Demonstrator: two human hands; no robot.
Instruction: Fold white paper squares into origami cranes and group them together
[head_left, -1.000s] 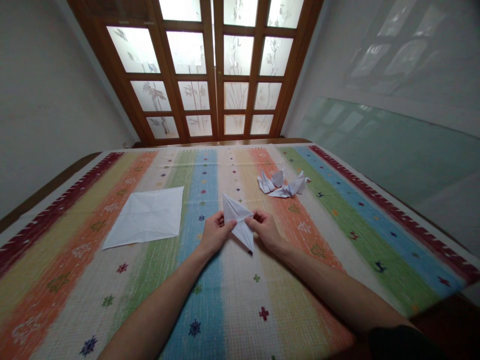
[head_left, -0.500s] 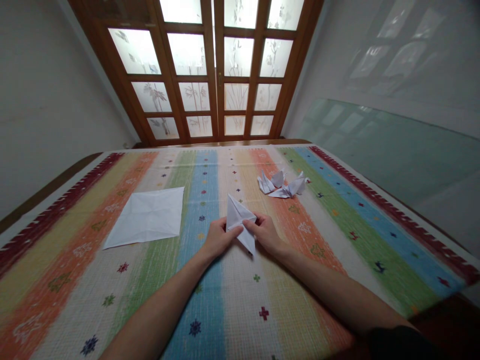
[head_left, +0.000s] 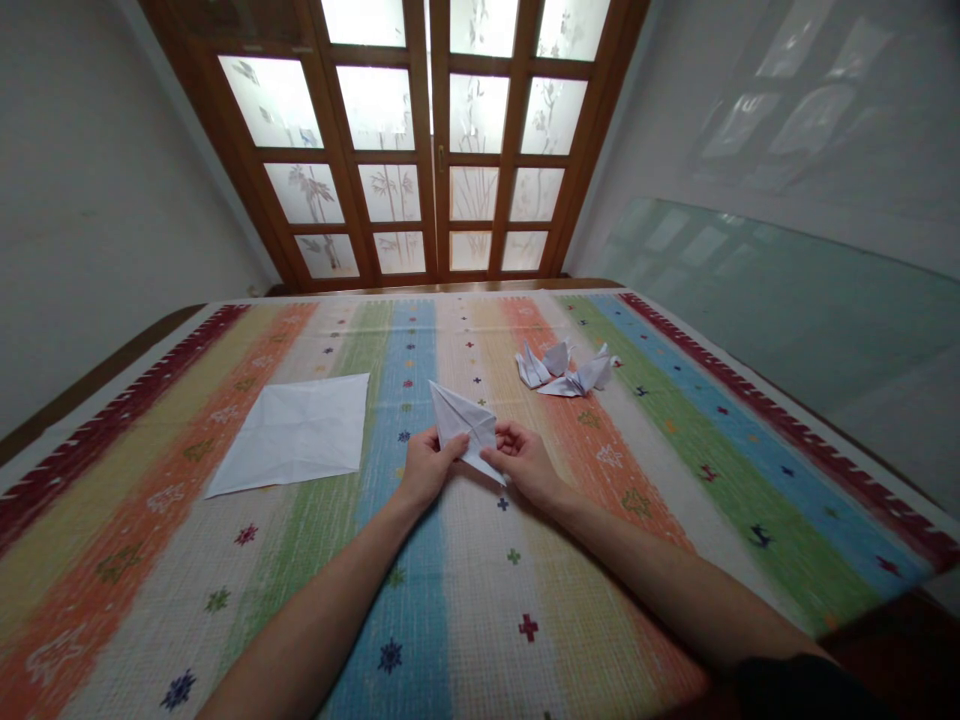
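Observation:
Between my hands is a white folded paper [head_left: 461, 415], shaped like a slanted kite with one sharp point toward the far left and another toward me. My left hand [head_left: 429, 465] pinches its left edge, thumb on top and fingers behind it. With thumb and curled fingers, my right hand [head_left: 523, 460] grips the right edge near the lower point. The fingers behind the paper are partly hidden. To the left lies a flat, creased white sheet of paper [head_left: 304, 430]. Beyond my right hand stand several folded paper cranes [head_left: 574, 372], grouped close together.
A striped, patterned tablecloth [head_left: 390, 600] covers the table. Beyond its far edge stand wooden doors [head_left: 431, 200] with frosted panes. A pale glass panel [head_left: 765, 290] runs along the right wall, and a plain wall [head_left: 97, 200] is on the left.
The folded paper has shifted left and turned, its far point swinging leftward and its near point drawing up. My left hand has moved slightly left with it; my right hand's grip has changed.

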